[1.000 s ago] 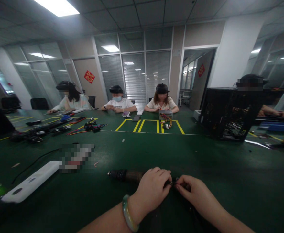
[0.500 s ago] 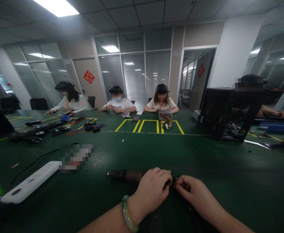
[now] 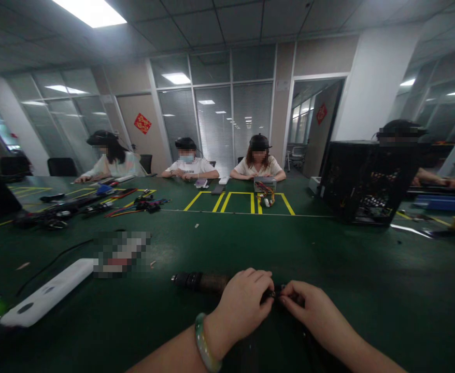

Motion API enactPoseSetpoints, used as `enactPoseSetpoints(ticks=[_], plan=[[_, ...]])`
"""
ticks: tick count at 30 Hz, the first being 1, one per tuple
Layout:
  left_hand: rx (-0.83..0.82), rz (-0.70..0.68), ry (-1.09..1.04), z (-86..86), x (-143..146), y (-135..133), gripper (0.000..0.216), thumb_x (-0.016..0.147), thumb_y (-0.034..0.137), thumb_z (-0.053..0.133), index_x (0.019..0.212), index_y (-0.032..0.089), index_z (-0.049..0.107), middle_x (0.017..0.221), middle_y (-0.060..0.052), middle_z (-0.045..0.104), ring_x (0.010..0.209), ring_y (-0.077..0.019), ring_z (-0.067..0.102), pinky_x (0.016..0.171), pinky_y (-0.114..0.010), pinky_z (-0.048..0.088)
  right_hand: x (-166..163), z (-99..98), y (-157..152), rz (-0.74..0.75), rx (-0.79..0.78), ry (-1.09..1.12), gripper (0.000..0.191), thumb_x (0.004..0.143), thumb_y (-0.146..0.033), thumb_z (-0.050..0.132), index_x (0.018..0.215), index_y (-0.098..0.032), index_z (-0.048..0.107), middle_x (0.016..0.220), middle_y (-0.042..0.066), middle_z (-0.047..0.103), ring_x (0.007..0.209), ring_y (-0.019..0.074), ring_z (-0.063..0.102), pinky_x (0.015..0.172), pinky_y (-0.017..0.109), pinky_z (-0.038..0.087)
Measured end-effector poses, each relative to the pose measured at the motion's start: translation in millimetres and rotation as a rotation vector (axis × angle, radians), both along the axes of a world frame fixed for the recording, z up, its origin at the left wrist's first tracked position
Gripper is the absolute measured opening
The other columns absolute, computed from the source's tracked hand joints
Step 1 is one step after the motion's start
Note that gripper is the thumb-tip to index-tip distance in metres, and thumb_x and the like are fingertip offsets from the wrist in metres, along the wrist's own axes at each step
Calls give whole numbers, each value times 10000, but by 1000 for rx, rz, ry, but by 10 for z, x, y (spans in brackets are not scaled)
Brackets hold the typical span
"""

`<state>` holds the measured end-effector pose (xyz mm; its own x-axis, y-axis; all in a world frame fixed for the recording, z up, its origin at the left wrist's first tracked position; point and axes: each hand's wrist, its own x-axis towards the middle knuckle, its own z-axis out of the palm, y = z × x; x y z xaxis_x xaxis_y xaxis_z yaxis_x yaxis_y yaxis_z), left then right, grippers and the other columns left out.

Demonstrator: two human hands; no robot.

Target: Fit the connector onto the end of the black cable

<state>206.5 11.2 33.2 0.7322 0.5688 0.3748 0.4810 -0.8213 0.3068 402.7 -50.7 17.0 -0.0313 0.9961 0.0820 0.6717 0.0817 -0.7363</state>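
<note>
A stick-shaped electric screwdriver [image 3: 212, 283], with a brown body, black collar and metal nose, lies across the green table with its nose to the left. My left hand [image 3: 246, 298], a green bangle at the wrist, is closed around its rear part, which the fingers hide. Just to the right, the fingertips of my right hand [image 3: 309, 303] pinch a small dark cable plug [image 3: 280, 288] at the tool's tail end. Whether plug and tool are joined I cannot tell. Something dark, perhaps a cable, runs down below my right hand.
A white power strip [image 3: 52, 290] lies at left beside a blurred-out object. Cables and dark parts [image 3: 145, 203] are spread farther back. A black computer case [image 3: 367, 181] stands at right. Across the table several people sit, one behind a power supply [image 3: 265, 185] with coloured wires.
Both hands stay almost in place at the tool's tail end. My fingers shift only very slightly.
</note>
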Motion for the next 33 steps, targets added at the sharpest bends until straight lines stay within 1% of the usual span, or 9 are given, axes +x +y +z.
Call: enactPoseSetpoints(ticks=[6, 8, 11, 14, 18, 21, 25, 29, 33], plan=[[-9, 18, -14, -12, -1, -2, 190, 823, 220, 664, 990, 227, 575, 1176, 0, 616, 1047, -207, 554, 927, -375, 430, -11, 8, 2, 3, 0, 16, 130, 880, -278, 564, 817, -224, 665, 782, -17, 687, 715, 162, 628, 618, 225, 415], [-14, 19, -11, 0, -2, -4, 163, 829, 227, 658, 968, 218, 573, 1172, -7, 617, 1045, -208, 557, 924, -377, 433, -10, -4, 5, 3, -6, 23, 129, 882, -278, 564, 820, -226, 664, 775, -19, 685, 711, 161, 628, 614, 224, 414], [0, -16, 1, 15, -2, -4, 89, 847, 197, 626, 922, 219, 584, 1210, 3, 603, 1071, -206, 548, 932, -375, 428, -7, -19, 4, 3, -2, 24, 123, 883, -275, 565, 828, -229, 664, 767, -23, 679, 700, 157, 626, 609, 224, 413], [4, -23, -15, 11, -2, -3, 118, 841, 159, 609, 942, 218, 589, 1200, -3, 607, 1065, -208, 549, 922, -371, 431, -9, -8, 4, -2, 0, 11, 120, 879, -270, 571, 815, -225, 662, 761, -21, 674, 695, 157, 623, 608, 226, 412], [-8, 7, -40, -5, -5, 1, 135, 833, 210, 639, 954, 207, 580, 1200, -25, 605, 1051, -217, 555, 909, -382, 437, -14, 10, 10, -4, -8, 13, 114, 876, -266, 575, 816, -223, 662, 768, -18, 676, 702, 158, 625, 607, 226, 409], [4, -24, -29, -7, -4, 7, 91, 839, 197, 635, 916, 217, 593, 1210, -4, 604, 1050, -207, 554, 910, -376, 428, -8, -14, 11, -8, -1, 11, 112, 877, -270, 575, 821, -226, 661, 756, -23, 672, 694, 156, 620, 603, 226, 406], [12, -34, -21, -8, 3, 8, 147, 836, 150, 623, 950, 239, 597, 1210, 26, 607, 1049, -196, 551, 911, -369, 420, 6, -54, 5, -1, 9, 13, 115, 880, -271, 572, 818, -231, 660, 759, -27, 672, 691, 154, 618, 603, 226, 404], [-16, 9, -33, -19, 10, 4, 177, 818, 214, 675, 964, 221, 574, 1196, 7, 610, 1054, -201, 549, 914, -366, 426, 8, -54, 9, -3, 13, 3, 104, 869, -264, 583, 809, -227, 660, 762, -22, 673, 699, 157, 618, 616, 228, 408], [-6, -6, -18, -13, 6, 5, 103, 841, 209, 647, 924, 216, 586, 1200, -3, 613, 1046, -213, 553, 909, -380, 424, 6, -58, 28, -3, 7, 3, 106, 870, -263, 579, 815, -231, 663, 762, -23, 675, 695, 157, 620, 616, 227, 410]])
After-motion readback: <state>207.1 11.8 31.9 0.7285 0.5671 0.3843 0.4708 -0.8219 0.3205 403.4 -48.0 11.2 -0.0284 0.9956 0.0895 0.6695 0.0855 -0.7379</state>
